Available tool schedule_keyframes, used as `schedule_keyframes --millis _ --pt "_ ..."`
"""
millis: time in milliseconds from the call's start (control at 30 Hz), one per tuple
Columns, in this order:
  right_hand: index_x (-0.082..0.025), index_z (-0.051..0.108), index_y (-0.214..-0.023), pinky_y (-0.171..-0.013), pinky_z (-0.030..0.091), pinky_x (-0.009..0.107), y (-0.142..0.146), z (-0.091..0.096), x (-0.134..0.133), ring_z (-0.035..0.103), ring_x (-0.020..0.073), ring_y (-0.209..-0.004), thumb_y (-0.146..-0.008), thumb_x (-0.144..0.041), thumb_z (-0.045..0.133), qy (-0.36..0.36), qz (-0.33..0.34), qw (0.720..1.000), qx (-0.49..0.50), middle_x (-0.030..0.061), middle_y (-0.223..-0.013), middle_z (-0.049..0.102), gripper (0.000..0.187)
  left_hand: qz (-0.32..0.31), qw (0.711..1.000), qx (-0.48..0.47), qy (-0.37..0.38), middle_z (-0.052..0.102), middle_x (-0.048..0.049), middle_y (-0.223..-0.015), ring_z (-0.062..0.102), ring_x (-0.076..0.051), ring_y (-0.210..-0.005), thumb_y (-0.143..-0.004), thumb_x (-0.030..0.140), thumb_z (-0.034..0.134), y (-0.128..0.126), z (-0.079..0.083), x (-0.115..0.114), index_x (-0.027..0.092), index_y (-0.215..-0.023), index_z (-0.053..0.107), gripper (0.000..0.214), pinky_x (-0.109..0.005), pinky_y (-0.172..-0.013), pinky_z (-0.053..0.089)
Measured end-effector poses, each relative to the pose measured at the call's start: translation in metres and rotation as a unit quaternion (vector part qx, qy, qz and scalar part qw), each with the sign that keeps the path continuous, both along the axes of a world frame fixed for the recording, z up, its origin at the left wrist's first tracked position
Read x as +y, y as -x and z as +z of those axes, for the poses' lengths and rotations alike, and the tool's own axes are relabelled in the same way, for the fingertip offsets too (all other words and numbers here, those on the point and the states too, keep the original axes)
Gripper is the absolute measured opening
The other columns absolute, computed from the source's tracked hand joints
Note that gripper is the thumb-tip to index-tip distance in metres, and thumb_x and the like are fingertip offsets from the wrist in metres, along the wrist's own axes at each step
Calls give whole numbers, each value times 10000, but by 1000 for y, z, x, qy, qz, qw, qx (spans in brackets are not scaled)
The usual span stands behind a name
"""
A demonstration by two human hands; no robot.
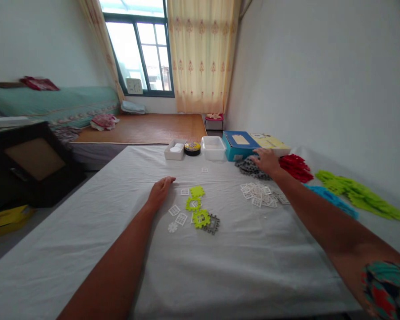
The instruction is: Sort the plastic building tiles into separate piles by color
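Observation:
My right hand (pixel 266 161) reaches over a pile of dark grey interlocking plastic pieces (pixel 248 168), fingers spread and touching its top; no piece shows held in it. Resting on the white cloth, my left hand (pixel 160 190) has loosely extended fingers and nothing visible in them. Right of it lie lime-green notched pieces (pixel 197 191), one of them, a frame (pixel 201 218), overlapping a grey notched frame (pixel 212 224). White window-shaped pieces (pixel 181 219) and a small white gear-like piece (pixel 172 227) lie close by.
A heap of white window pieces (pixel 260 194) lies nearer than the grey pile. Red (pixel 296 168), blue (pixel 335 201) and lime-green piles (pixel 360 195) line the right side. At the back stand a blue box (pixel 240 144), a clear container (pixel 214 149), a round tin (pixel 192 149) and a white tray (pixel 174 154).

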State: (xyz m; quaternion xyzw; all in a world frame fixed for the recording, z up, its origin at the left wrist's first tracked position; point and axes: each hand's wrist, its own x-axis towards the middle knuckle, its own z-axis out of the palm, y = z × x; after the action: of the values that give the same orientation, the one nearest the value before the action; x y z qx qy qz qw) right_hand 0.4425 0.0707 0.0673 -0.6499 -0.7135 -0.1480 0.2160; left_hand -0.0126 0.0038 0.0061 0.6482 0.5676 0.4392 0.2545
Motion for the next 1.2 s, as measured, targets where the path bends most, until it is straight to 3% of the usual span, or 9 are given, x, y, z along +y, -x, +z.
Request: schedule_keyframes --millis 100,200,267,400,567,700,867,1000,1200 --pt "-157 661 -1165 -1009 409 456 55 -13 -18 566 288 -1132 -894 -337 534 8 158 987 32 134 -1217 662 349 -4 1000 14 -5 729 -120 -1101 647 -246 -1058 -873 553 361 0 0 1 139 -1031 727 575 -374 -998 455" --pt "-182 637 -1215 -1015 428 426 121 -30 -46 567 247 -1140 -877 -282 579 80 353 932 36 115 -1232 660 357 -3 1000 16 -10 732 -110 -1089 648 -241 -1055 -873 550 364 0 -1 0 140 -1027 731 572 -357 -991 456" --pt "-205 592 -1287 -1016 432 436 155 -39 -60 526 243 -1207 -863 -231 586 121 421 898 22 110 -1308 617 425 -3 1000 15 -13 734 -103 -1081 649 -241 -1047 -874 551 369 0 -1 -1 139 -1029 732 571 -352 -987 457" --pt "-193 513 -1375 -1051 406 450 188 -48 -63 487 245 -1270 -815 -151 593 194 447 873 -8 123 -1390 552 568 -3 1000 11 -14 736 -102 -1072 652 -241 -1028 -878 555 370 0 0 -2 131 -1022 732 576 -356 -984 457" --pt "-154 605 -1245 -1018 434 430 187 -41 -63 569 245 -1144 -817 -188 630 205 435 877 -8 128 -1238 643 430 -7 1000 13 -7 740 -103 -1062 654 -243 -1030 -875 540 380 1 -1 1 147 -1013 734 548 -369 -988 460" --pt "-161 624 -1198 -948 475 437 163 -28 -91 576 262 -1095 -775 -210 688 170 383 908 17 132 -1173 658 431 -8 1000 15 -4 739 -92 -1071 656 -244 -1037 -866 529 389 2 0 1 159 -1030 730 529 -379 -996 466" --pt "-197 604 -1208 -999 443 442 96 -20 -154 563 246 -1131 -778 -223 693 64 350 930 90 113 -1213 642 440 -1 999 36 3 736 -89 -1089 651 -253 -1066 -850 526 404 7 4 0 175 -1019 731 509 -384 -1022 456" --pt "-214 609 -1200 -1016 433 466 17 -26 -194 571 254 -1145 -799 -260 663 20 252 960 120 105 -1201 651 407 0 998 68 3 730 -79 -1114 637 -256 -1111 -841 538 392 11 5 3 194 -1005 727 507 -395 -1065 426" --pt "-211 657 -1130 -954 479 454 -134 -37 -211 616 275 -1065 -790 -398 620 -56 -18 986 158 104 -1151 675 390 25 995 100 10 735 -56 -1096 640 -272 -1117 -816 539 423 15 2 11 234 -970 735 463 -423 -1074 427"
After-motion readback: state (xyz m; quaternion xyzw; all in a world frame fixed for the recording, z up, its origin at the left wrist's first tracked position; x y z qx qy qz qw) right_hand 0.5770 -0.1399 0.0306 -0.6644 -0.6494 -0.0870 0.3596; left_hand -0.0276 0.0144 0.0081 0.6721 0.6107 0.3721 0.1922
